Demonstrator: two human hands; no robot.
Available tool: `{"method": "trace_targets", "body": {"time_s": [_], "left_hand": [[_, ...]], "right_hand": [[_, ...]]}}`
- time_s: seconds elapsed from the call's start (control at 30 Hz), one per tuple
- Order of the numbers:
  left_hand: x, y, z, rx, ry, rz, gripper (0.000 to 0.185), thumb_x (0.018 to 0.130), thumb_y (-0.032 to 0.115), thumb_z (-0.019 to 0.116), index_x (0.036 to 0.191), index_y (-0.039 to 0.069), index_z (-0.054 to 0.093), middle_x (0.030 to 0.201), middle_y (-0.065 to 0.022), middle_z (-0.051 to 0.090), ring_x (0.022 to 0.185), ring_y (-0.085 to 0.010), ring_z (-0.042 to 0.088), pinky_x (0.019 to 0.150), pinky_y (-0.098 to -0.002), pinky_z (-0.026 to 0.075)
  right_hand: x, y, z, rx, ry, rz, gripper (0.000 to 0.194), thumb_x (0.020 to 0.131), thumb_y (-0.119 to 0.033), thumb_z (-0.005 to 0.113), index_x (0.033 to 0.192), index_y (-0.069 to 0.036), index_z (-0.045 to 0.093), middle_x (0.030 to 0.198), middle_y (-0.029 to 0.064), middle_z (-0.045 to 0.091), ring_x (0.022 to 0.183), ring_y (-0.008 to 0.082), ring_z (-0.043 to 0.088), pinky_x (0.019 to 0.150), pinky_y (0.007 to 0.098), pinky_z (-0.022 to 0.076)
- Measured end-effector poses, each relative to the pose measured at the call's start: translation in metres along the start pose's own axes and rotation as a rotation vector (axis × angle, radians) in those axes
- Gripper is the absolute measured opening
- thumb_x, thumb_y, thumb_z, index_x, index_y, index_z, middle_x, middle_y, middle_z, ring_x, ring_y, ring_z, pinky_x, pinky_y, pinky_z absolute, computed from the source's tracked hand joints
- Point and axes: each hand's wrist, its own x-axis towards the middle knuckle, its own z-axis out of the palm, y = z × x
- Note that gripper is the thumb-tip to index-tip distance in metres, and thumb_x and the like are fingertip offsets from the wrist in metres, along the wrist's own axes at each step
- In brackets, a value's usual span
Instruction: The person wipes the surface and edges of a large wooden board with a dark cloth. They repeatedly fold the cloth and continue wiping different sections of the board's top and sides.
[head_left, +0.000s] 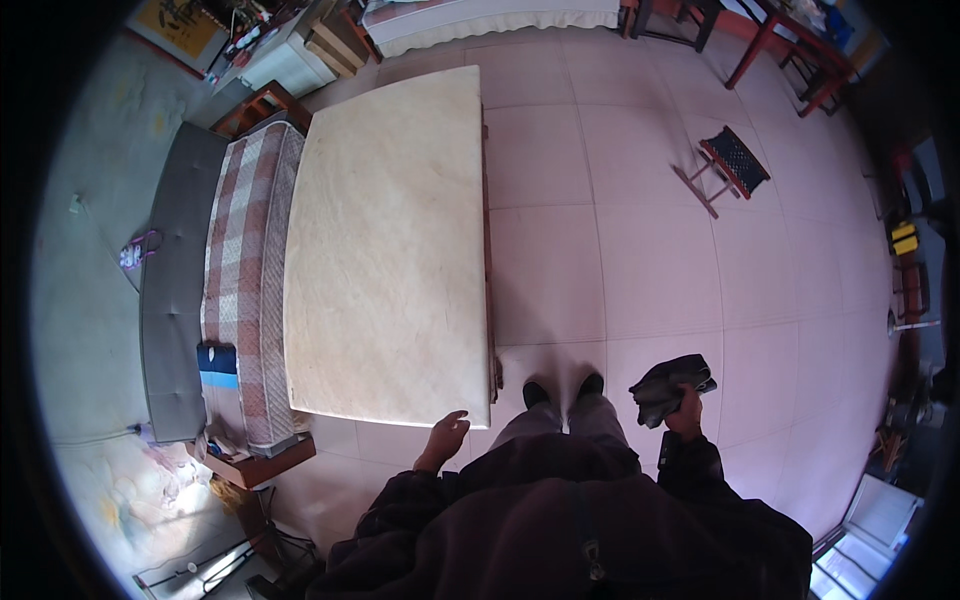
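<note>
My right hand (684, 415) grips a bunched dark grey cloth (664, 386) and holds it above the floor, to the right of my legs. A large table with a cream, marble-like top (390, 247) stands before me on the left. My left hand (448, 435) is at the table's near edge, close to its right corner, with nothing held and the fingers loosely apart. Whether its fingertips touch the tabletop cannot be told. My two dark shoes (559, 390) rest on the tiles beside that corner.
Beyond the table's left side is a checked mattress (244, 247) against a grey padded headboard (176, 300). A folded garment (217, 382) lies on it. A small folding stool (724, 169) stands on the tiled floor (652, 277). A red wooden table (802, 45) is at the far right.
</note>
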Motion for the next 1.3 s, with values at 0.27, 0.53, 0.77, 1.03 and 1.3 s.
{"method": "trace_targets", "body": {"time_s": [0.27, 0.53, 0.77, 1.03, 1.3], "left_hand": [[0.020, -0.037, 0.013, -0.014, 0.072, -0.218, 0.043, 0.091, 0.034, 0.063, 0.123, 0.005, 0.067, 0.118, -0.0180, 0.070, 0.111, -0.0333, 0.067, 0.096, -0.0407, 0.052], [0.067, 0.045, 0.042, -0.272, 0.218, -0.448, 0.050, 0.087, 0.033, 0.062, 0.126, 0.001, 0.065, 0.119, -0.0213, 0.069, 0.113, -0.0303, 0.066, 0.098, -0.0383, 0.051], [0.123, 0.169, 0.037, -0.310, 0.199, -0.249, 0.045, 0.096, 0.030, 0.058, 0.128, -0.001, 0.061, 0.121, -0.0217, 0.068, 0.114, -0.0309, 0.066, 0.096, -0.0383, 0.052], [0.166, 0.222, 0.013, -0.183, 0.129, -0.366, 0.044, 0.092, 0.030, 0.060, 0.128, 0.005, 0.064, 0.111, -0.0204, 0.071, 0.106, -0.0312, 0.069, 0.094, -0.0385, 0.054], [0.314, 0.265, -0.078, -0.090, 0.096, -0.190, 0.046, 0.095, 0.031, 0.061, 0.131, 0.003, 0.059, 0.110, -0.0208, 0.071, 0.100, -0.0320, 0.071, 0.087, -0.0399, 0.055]], "right_hand": [[0.134, 0.008, 0.003, 0.040, -0.012, -0.153, 0.065, 0.065, -0.013, 0.082, 0.125, -0.005, 0.056, 0.114, 0.0219, 0.066, 0.108, 0.0420, 0.064, 0.093, 0.0472, 0.0518], [0.328, -0.003, -0.003, -0.043, -0.203, -0.253, 0.063, 0.069, -0.013, 0.079, 0.126, -0.004, 0.054, 0.113, 0.0220, 0.067, 0.110, 0.0410, 0.065, 0.095, 0.0471, 0.0518], [0.475, -0.083, 0.023, 0.143, -0.182, -0.427, 0.041, 0.079, -0.011, 0.074, 0.116, -0.003, 0.061, 0.110, 0.0171, 0.068, 0.105, 0.0336, 0.067, 0.093, 0.0433, 0.0531], [0.530, -0.144, 0.131, 0.768, -0.536, 0.015, 0.039, 0.082, -0.008, 0.069, 0.119, -0.001, 0.060, 0.114, 0.0174, 0.067, 0.109, 0.0314, 0.065, 0.096, 0.0404, 0.0517], [0.613, -0.195, 0.155, 0.193, -0.416, -0.454, 0.050, 0.072, -0.004, 0.076, 0.119, -0.001, 0.061, 0.113, 0.0204, 0.067, 0.108, 0.0373, 0.064, 0.095, 0.0425, 0.0515]]}}
